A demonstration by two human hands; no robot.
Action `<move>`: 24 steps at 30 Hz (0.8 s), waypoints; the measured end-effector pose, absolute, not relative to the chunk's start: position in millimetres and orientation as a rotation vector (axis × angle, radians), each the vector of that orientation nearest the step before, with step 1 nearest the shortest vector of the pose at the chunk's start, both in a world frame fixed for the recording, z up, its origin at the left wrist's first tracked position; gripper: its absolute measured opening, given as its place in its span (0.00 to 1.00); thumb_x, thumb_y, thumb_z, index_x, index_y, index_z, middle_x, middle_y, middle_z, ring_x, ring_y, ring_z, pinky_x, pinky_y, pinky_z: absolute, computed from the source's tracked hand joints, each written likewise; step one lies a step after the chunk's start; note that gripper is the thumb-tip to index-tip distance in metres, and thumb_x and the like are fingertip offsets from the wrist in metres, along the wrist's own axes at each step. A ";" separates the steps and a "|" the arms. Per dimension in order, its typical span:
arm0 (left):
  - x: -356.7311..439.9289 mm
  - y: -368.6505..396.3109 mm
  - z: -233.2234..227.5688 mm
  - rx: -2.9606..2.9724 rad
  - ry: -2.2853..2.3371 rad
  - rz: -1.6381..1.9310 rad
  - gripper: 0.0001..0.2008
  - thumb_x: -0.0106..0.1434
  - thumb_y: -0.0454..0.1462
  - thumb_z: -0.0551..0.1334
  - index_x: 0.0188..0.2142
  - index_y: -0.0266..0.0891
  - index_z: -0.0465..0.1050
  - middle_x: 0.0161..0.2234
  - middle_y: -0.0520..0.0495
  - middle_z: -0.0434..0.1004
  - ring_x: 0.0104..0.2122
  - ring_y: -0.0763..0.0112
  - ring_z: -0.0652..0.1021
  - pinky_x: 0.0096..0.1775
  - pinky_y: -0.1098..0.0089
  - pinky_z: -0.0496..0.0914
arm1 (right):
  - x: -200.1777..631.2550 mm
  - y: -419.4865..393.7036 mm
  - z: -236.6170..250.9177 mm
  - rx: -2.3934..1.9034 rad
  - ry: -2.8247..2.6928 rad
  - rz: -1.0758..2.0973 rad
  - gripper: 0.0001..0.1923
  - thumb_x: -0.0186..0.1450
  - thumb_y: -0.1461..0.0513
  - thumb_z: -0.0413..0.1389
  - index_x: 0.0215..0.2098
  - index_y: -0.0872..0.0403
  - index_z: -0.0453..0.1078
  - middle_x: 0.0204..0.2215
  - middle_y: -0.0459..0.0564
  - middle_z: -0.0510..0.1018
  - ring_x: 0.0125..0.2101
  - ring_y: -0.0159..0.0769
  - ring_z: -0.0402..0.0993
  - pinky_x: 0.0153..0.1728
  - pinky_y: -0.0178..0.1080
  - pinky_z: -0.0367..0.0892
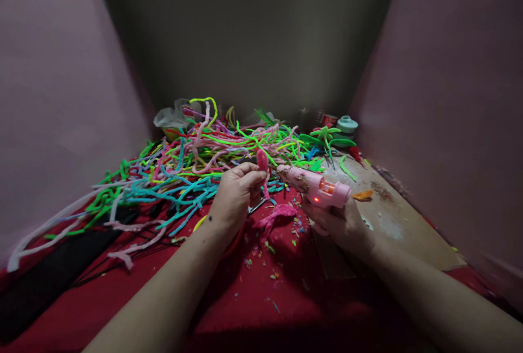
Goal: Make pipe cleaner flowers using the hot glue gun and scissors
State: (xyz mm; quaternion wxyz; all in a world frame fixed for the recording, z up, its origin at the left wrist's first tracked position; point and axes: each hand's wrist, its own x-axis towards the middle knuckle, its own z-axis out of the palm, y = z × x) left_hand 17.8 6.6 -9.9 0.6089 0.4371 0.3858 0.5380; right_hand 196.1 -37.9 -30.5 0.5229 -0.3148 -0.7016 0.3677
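Observation:
Between the thumb and fingers of my left hand (241, 189) is a pink fuzzy petal (262, 160), bent from pipe cleaner and held upright. My right hand (343, 227) is wrapped round the handle of a pink hot glue gun (314, 184). An orange-red light glows on the gun's side, and its stained nozzle points left toward the petal, a small gap apart. Below the two hands, more pink fuzzy petals (280, 214) lie on the red cloth (261, 298). Part of a metal tool (258, 206) shows beside my left fingers; its kind is mostly hidden.
A large tangle of colourful pipe cleaners (212, 148) spreads across the back and left. At right lies a stained board (392, 222) with an orange fuzzy piece (363, 195). A green pipe-cleaner flower (326, 134) and a teal container (346, 125) stand behind it. Black fabric (61, 271) lies left.

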 end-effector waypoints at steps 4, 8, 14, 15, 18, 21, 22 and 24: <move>17.3 6.5 -10.7 1.002 0.889 1.253 0.08 0.48 0.33 0.64 0.24 0.38 0.63 0.15 0.60 0.55 0.13 0.84 0.56 0.16 0.80 0.51 | 195.2 -37.6 -29.4 -0.643 -1.698 0.934 0.24 0.63 0.67 0.53 0.56 0.45 0.64 0.56 0.45 0.69 0.58 0.40 0.62 0.60 0.44 0.56; 17.1 5.0 -8.4 0.983 0.895 1.262 0.08 0.47 0.33 0.64 0.24 0.37 0.63 0.14 0.60 0.55 0.13 0.84 0.55 0.16 0.80 0.51 | 194.3 -37.1 -29.0 -0.632 -1.721 0.930 0.25 0.62 0.69 0.51 0.57 0.46 0.64 0.57 0.45 0.68 0.58 0.39 0.61 0.60 0.44 0.56; 17.9 4.3 -5.9 0.963 0.888 1.278 0.09 0.46 0.32 0.64 0.24 0.37 0.63 0.14 0.60 0.56 0.13 0.85 0.56 0.17 0.80 0.52 | 194.6 -37.0 -30.2 -0.631 -1.717 0.949 0.26 0.61 0.70 0.51 0.56 0.46 0.64 0.56 0.46 0.68 0.58 0.39 0.61 0.61 0.45 0.55; 17.9 4.3 -5.9 0.956 0.898 1.278 0.09 0.46 0.32 0.64 0.24 0.37 0.63 0.14 0.60 0.56 0.13 0.85 0.57 0.17 0.81 0.52 | 194.5 -37.2 -29.9 -0.624 -1.716 0.956 0.26 0.61 0.70 0.51 0.56 0.46 0.64 0.57 0.46 0.68 0.58 0.39 0.61 0.61 0.45 0.54; 17.8 4.1 -6.0 0.947 0.927 1.276 0.08 0.46 0.33 0.64 0.24 0.37 0.64 0.14 0.59 0.57 0.13 0.84 0.58 0.17 0.81 0.53 | 194.2 -37.7 -29.4 -0.611 -1.711 0.964 0.26 0.61 0.71 0.51 0.56 0.46 0.64 0.57 0.46 0.68 0.58 0.39 0.61 0.61 0.44 0.54; 17.5 4.6 -7.0 0.950 0.933 1.271 0.08 0.47 0.33 0.64 0.25 0.37 0.64 0.15 0.59 0.59 0.13 0.84 0.59 0.18 0.80 0.54 | 194.3 -37.3 -30.2 -0.618 -1.711 0.943 0.26 0.62 0.70 0.51 0.56 0.47 0.64 0.57 0.46 0.68 0.58 0.38 0.61 0.61 0.43 0.54; 17.5 5.0 -7.6 0.955 0.924 1.268 0.08 0.47 0.33 0.64 0.25 0.37 0.64 0.15 0.59 0.58 0.13 0.84 0.59 0.17 0.80 0.54 | 194.4 -37.1 -30.6 -0.622 -1.705 0.926 0.25 0.62 0.70 0.52 0.56 0.47 0.64 0.57 0.45 0.68 0.58 0.38 0.61 0.61 0.43 0.54; 17.6 5.9 -8.5 0.969 0.900 1.261 0.08 0.47 0.33 0.64 0.24 0.37 0.63 0.14 0.60 0.57 0.13 0.84 0.57 0.17 0.80 0.52 | 194.7 -36.6 -31.5 -0.666 -1.688 0.867 0.25 0.62 0.68 0.53 0.56 0.46 0.64 0.57 0.45 0.68 0.58 0.39 0.62 0.59 0.43 0.57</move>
